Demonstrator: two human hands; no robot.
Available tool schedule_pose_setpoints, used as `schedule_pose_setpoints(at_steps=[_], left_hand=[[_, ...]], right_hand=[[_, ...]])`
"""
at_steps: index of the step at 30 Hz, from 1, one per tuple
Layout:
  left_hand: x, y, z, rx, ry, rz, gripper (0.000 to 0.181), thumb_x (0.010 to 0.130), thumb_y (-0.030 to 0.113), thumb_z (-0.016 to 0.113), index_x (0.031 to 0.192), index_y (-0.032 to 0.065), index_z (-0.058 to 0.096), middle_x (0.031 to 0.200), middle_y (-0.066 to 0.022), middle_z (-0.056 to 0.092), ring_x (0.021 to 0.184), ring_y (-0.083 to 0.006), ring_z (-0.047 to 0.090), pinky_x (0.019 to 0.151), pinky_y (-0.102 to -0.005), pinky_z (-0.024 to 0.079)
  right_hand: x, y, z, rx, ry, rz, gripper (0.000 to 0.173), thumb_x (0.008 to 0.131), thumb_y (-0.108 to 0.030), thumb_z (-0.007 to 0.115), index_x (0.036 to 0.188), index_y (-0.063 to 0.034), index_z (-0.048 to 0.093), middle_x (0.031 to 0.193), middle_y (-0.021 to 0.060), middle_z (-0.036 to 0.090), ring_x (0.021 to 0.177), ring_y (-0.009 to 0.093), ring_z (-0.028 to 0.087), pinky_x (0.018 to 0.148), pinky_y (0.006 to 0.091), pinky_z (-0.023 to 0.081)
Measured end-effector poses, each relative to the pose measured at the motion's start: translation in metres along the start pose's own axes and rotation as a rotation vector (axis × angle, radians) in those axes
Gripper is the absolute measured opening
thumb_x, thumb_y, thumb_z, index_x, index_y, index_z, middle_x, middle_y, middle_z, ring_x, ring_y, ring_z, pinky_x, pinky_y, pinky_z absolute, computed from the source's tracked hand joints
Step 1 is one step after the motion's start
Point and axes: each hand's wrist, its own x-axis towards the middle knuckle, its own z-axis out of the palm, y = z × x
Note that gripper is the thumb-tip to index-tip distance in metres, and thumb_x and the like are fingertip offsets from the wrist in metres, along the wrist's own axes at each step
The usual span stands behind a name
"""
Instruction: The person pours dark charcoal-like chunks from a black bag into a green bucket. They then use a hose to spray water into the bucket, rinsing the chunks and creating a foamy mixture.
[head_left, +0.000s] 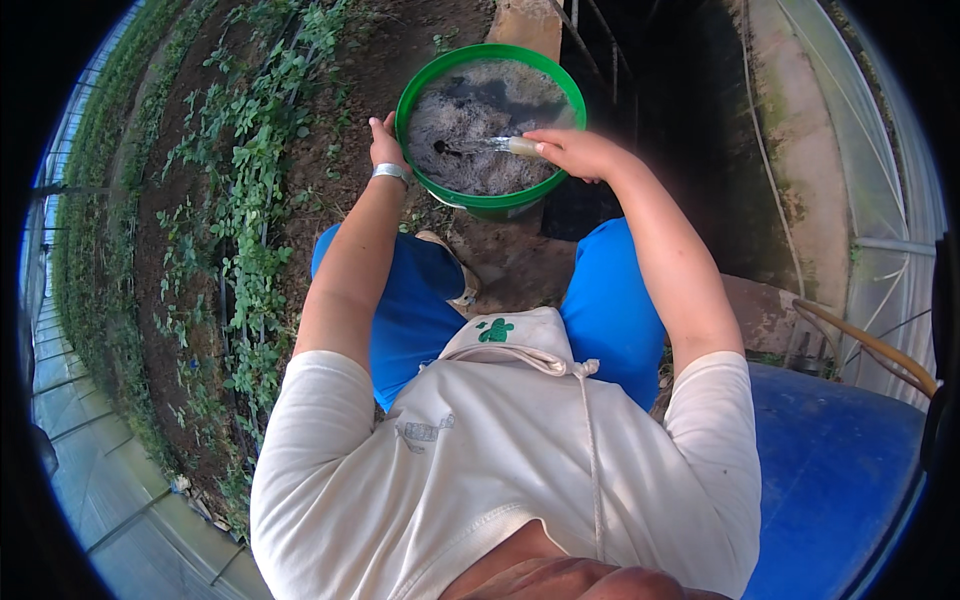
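Observation:
Between and beyond my knees is a round green plastic bucket (491, 201), holding dark water with greyish-white foam (465, 120) on top. My left hand (387, 141) grips the bucket's left side at the rim, its fingers partly hidden behind the wall. In my right hand (581, 152) is the end of a pale hose (524, 146), held over the right part of the bucket. From its mouth a stream of water (480, 144) runs leftward into the foam and opens a small dark hole there. The rest of the hose is hidden.
Leafy green plants (259, 187) grow in soil rows on the left. To the right lies a dark sunken area (690, 150), perhaps a water basin, edged by a concrete ledge (806, 150). A large blue container (832, 465) and a yellowish hose (862, 337) are at my right side.

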Motion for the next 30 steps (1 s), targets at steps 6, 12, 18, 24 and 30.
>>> schedule_pose_setpoints(at_steps=[6, 12, 18, 24, 30], left_hand=[[0.005, -0.004, -0.004, 0.015, -0.087, 0.004, 0.066, 0.094, 0.06, 0.031, 0.138, 0.0135, 0.046, 0.143, -0.0106, 0.042, 0.128, -0.0278, 0.042, 0.108, -0.0428, 0.031], [-0.018, -0.001, 0.013, 0.458, -0.075, 0.183, 0.067, 0.096, 0.056, 0.033, 0.142, 0.0067, 0.038, 0.144, -0.0123, 0.039, 0.133, -0.0279, 0.037, 0.11, -0.0372, 0.027], [-0.008, -0.014, 0.003, 0.815, -0.024, 0.531, 0.064, 0.098, 0.049, 0.031, 0.142, 0.0023, 0.036, 0.148, -0.0163, 0.034, 0.136, -0.0293, 0.032, 0.111, -0.0341, 0.024], [-0.033, 0.007, 0.026, 0.333, 0.013, 0.177, 0.061, 0.097, 0.053, 0.031, 0.139, 0.0116, 0.045, 0.139, -0.0055, 0.045, 0.123, -0.0208, 0.046, 0.106, -0.0327, 0.032], [-0.008, -0.006, 0.01, 0.212, -0.051, 0.19, 0.06, 0.098, 0.052, 0.031, 0.14, 0.0105, 0.043, 0.141, -0.0061, 0.044, 0.127, -0.0215, 0.042, 0.107, -0.0337, 0.03]], right_hand=[[0.046, 0.022, 0.025, -0.03, 0.184, -0.238, 0.04, 0.097, -0.034, 0.041, 0.136, -0.0249, 0.047, 0.117, 0.009, 0.062, 0.097, 0.025, 0.06, 0.08, 0.0375, 0.048], [0.047, 0.003, 0.021, -0.019, 0.141, -0.17, 0.04, 0.098, -0.031, 0.043, 0.135, -0.019, 0.048, 0.125, 0.011, 0.059, 0.112, 0.029, 0.056, 0.093, 0.0383, 0.044], [0.04, -0.005, 0.02, -0.026, 0.136, -0.17, 0.039, 0.097, -0.032, 0.043, 0.135, -0.0233, 0.049, 0.119, 0.0112, 0.061, 0.105, 0.029, 0.059, 0.088, 0.0389, 0.047], [0.029, -0.013, 0.015, 0.022, 0.063, -0.148, 0.039, 0.097, -0.032, 0.043, 0.135, -0.0278, 0.049, 0.108, 0.0094, 0.064, 0.082, 0.025, 0.064, 0.069, 0.0365, 0.052], [0.031, -0.015, 0.019, 0.028, 0.063, -0.206, 0.041, 0.095, -0.032, 0.043, 0.135, -0.0298, 0.048, 0.091, 0.0098, 0.066, 0.056, 0.024, 0.06, 0.056, 0.0379, 0.051]])
